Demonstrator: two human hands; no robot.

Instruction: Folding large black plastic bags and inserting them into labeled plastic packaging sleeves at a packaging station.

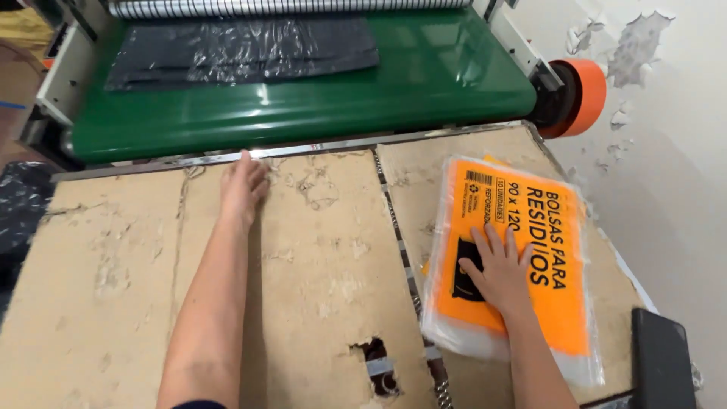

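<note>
- Right hand (500, 276) flat on orange packet (530, 257), fingers spread, clamped on nothing.
- Packet lying on right part of cardboard-covered surface (318, 265).
- Left hand (244, 185) flat near green belt (303, 98), fingers together.

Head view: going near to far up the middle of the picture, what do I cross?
Ragged hole in the cardboard → worn cardboard sheet → left hand flat at the cardboard's far edge → metal table edge → green conveyor belt → black plastic bag lying on the belt → ribbed roller.
</note>
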